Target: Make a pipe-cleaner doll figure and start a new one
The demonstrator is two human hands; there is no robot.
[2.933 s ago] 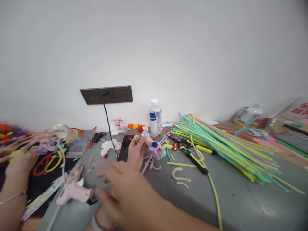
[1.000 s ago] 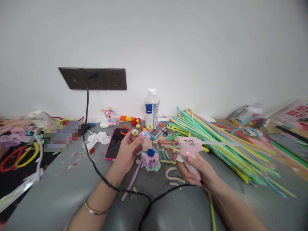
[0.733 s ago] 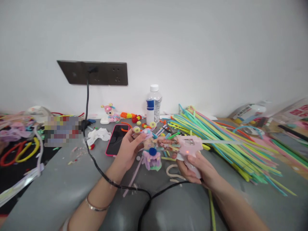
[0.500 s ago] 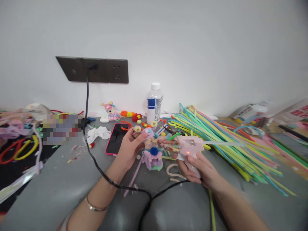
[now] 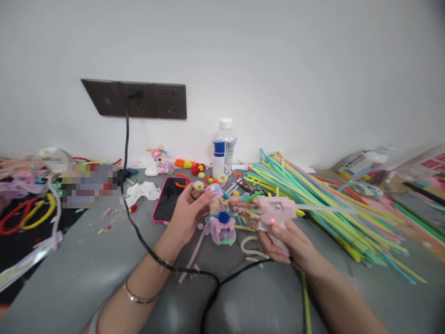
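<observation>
My right hand (image 5: pixel 283 239) is wrapped round the handle of a pale pink hot glue gun (image 5: pixel 276 208), which has a small lit light. A clear glue stick (image 5: pixel 323 208) sticks out of its back, and its front end points left at a pipe-cleaner figure (image 5: pixel 222 227). My left hand (image 5: pixel 189 211) pinches the top of this figure, near its yellow-ended antennae. The figure is pink and lilac with a dark blue pompom and a mint-green base. Whether the nozzle touches it I cannot tell, as bits of pipe cleaner around the tip hide it.
A black cord (image 5: pixel 139 232) runs from the wall socket (image 5: pixel 134 98) across the table. Behind my hands stand a bottle (image 5: pixel 224 148) and a similar pink figure (image 5: pixel 160 160). A phone (image 5: pixel 168 199) lies left, pipe cleaners (image 5: pixel 323 204) right, scissors (image 5: pixel 41 213) far left.
Hardly anything differs. The view has shifted very slightly; both hands keep their grip on the figure and the glue gun.
</observation>
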